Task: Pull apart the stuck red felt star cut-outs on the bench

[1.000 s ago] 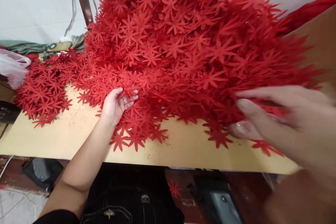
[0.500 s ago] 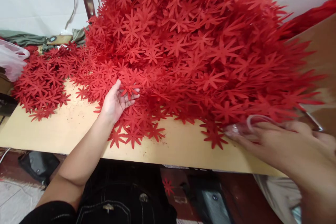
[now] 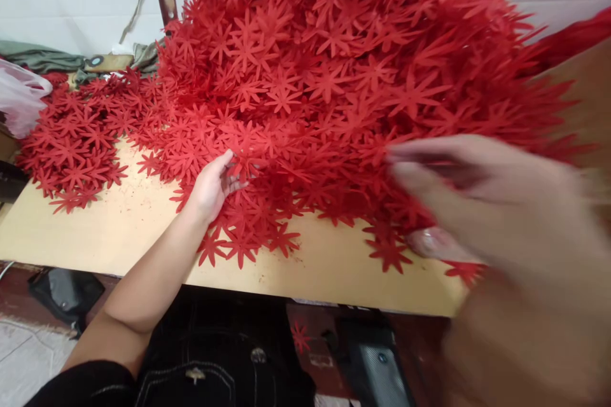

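A red fabric flower cutout point(image 3: 245, 164) with narrow petals is held between the thumb and fingers of my left hand point(image 3: 212, 187), at the front of the heap. Red cutouts of the same kind form a large heap point(image 3: 334, 82) that rises behind both hands. Blurred by motion, my right hand point(image 3: 482, 194) is raised in front of the heap's right part. Its thumb and fingertips come together in a pinch, and whatever they hold is too smeared to make out. Below it, a clear plastic bag point(image 3: 432, 241) lies partly hidden on the table.
A smaller pile of red cutouts point(image 3: 71, 146) lies left on the wooden table point(image 3: 138, 216), near a white plastic bag point(image 3: 19, 98). Green cloth point(image 3: 42, 57) lies along the wall. A brown cardboard panel point(image 3: 592, 89) stands at right. One cutout point(image 3: 300, 336) is below the table edge.
My right hand has left the clear bag at the right and moved up and left toward my left hand. My left hand stays nearly in place, still holding the flower cutout.
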The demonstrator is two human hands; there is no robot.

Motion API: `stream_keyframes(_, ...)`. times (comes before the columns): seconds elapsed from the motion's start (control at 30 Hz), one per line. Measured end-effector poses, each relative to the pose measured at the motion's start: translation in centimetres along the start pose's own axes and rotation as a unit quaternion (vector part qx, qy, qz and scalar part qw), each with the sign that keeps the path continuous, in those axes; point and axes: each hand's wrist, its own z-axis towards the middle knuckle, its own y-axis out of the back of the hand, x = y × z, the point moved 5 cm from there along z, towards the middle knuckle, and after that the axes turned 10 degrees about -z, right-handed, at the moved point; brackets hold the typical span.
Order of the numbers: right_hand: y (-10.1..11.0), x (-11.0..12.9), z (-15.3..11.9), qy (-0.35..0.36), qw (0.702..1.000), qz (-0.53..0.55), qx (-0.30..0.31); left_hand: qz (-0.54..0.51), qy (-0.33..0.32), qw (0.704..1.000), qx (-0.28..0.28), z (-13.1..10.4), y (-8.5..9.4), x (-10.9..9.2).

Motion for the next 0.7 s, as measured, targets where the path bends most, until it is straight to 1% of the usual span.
stream_keyframes(0.03,-2.0,2.4,1.1,-0.004,0.997,0.082,-0.005,-0.006,-0.013,1.000,0.002,0.1,0.1,0.1)
stream_keyframes(0.1,-6.7,6.4,2.8,-0.005,0.977,0.206,0.053,-0.010,-0.041,0.999,0.019,0.3,0.2,0.2)
stream_keyframes(0.13,-8.9,7.7,3.4,-0.016,0.964,0.253,0.086,-0.010,-0.052,0.998,0.027,0.3,0.3,0.2)
stream_keyframes(0.17,-10.7,8.7,3.8,-0.030,0.948,0.297,0.111,-0.009,-0.060,0.998,0.032,0.4,0.5,0.2)
stream_keyframes(0.2,-12.1,9.4,4.1,-0.040,0.933,0.335,0.125,-0.010,-0.072,0.997,0.031,0.5,0.6,0.1)
stream_keyframes(0.27,-13.7,10.2,4.5,-0.049,0.914,0.381,0.132,-0.009,-0.097,0.995,0.020,0.6,0.9,-0.2)
stream_keyframes(0.33,-14.2,10.4,4.6,-0.051,0.907,0.398,0.128,-0.002,-0.118,0.993,0.002,0.5,0.9,-0.6)
stream_keyframes(0.43,-14.6,10.6,4.6,-0.053,0.905,0.405,0.117,0.007,-0.132,0.991,-0.025,0.3,0.8,-0.8)
stream_keyframes(0.5,-14.8,10.9,4.6,-0.046,0.911,0.395,0.108,0.009,-0.144,0.989,-0.032,0.2,0.7,-0.9)
stream_keyframes(0.57,-14.6,11.0,4.5,-0.030,0.925,0.362,0.112,0.006,-0.145,0.989,-0.030,0.2,0.6,-0.9)
stream_keyframes(0.63,-13.6,10.6,4.2,-0.006,0.948,0.295,0.122,-0.003,-0.141,0.989,-0.035,0.4,0.9,-0.8)
stream_keyframes(0.67,-12.5,9.9,4.0,0.007,0.961,0.248,0.125,-0.011,-0.142,0.989,-0.042,0.4,1.0,-0.9)
stream_keyframes(0.7,-11.1,8.9,3.7,0.023,0.974,0.196,0.112,-0.019,-0.145,0.988,-0.052,0.5,1.2,-0.9)
